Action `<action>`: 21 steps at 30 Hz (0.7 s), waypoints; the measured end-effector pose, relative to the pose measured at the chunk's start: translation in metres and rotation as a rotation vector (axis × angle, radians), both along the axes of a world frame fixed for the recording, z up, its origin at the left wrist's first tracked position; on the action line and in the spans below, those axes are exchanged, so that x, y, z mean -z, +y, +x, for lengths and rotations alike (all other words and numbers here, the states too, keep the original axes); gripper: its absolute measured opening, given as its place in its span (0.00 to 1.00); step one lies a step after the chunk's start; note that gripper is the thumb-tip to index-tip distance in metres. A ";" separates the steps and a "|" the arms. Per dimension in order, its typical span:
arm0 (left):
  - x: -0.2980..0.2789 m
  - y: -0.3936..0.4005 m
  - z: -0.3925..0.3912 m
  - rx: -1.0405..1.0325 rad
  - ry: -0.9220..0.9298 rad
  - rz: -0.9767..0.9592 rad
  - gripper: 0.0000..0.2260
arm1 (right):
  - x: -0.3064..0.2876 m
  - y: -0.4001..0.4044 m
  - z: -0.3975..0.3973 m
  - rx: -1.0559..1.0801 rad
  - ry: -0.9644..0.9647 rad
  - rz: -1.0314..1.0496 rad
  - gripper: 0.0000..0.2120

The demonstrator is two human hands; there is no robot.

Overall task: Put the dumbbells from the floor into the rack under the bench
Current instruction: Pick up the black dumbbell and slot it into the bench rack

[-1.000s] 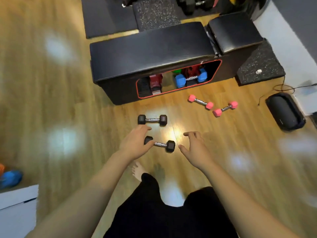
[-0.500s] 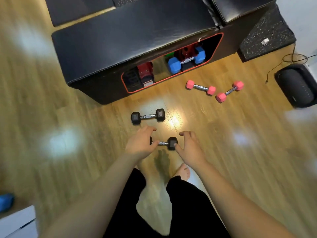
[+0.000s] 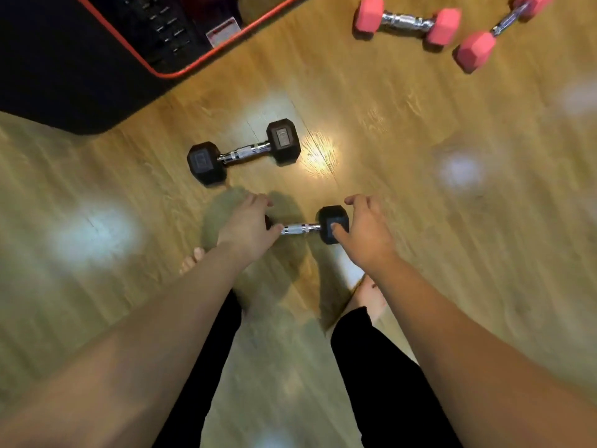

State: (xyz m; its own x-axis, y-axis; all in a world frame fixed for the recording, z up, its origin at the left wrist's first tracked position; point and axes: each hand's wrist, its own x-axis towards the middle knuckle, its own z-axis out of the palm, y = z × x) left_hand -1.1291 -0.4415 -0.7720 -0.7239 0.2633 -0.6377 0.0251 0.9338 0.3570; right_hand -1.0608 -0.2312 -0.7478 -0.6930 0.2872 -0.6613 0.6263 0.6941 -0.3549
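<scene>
Head view, floor: I see a wooden plank floor (image 3: pixel 420 130) filling nearly the whole picture, glossy, with a bright warm glare spot just right of the far black dumbbell and several pale, blurred light patches to the left and right.
Head view, bench: the black bench (image 3: pixel 64 59) fills the top left corner; the red-trimmed opening of its rack (image 3: pixel 181 30) shows dark shapes and a red-and-white label inside, too cut off for me to name.
Head view, near black dumbbell (image 3: pixel 307 227): it lies on the floor between my two hands, chrome handle running left to right, well short of the bench.
Head view, left hand (image 3: pixel 247 229): it covers the left head of that dumbbell, fingers curled over it; I cannot tell whether the grip is closed.
Head view, right hand (image 3: pixel 363 232): the thumb touches the face of the right hex head, the other fingers arch spread above it, not clamped.
Head view, far black dumbbell (image 3: pixel 245 153): it rests alone on the floor between my hands and the bench, untouched.
Head view, pink dumbbells: one (image 3: pixel 407 24) lies whole at the top right; a second (image 3: pixel 484 43) sits just beside it, angled and partly cut by the edge.
Head view, body: black trouser legs and bare feet stand on the boards below the hands.
</scene>
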 end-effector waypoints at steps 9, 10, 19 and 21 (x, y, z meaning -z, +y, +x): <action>0.119 -0.014 0.016 0.010 -0.073 -0.136 0.28 | 0.131 -0.016 0.013 -0.048 -0.130 0.109 0.29; 0.125 -0.016 0.018 0.019 -0.093 -0.166 0.30 | 0.139 -0.016 0.015 -0.049 -0.143 0.113 0.31; 0.156 -0.021 0.026 -0.255 -0.210 -0.179 0.36 | 0.170 -0.019 0.018 0.157 -0.183 0.008 0.37; 0.155 -0.022 0.025 -0.256 -0.200 -0.175 0.35 | 0.170 -0.021 0.018 0.180 -0.148 0.008 0.36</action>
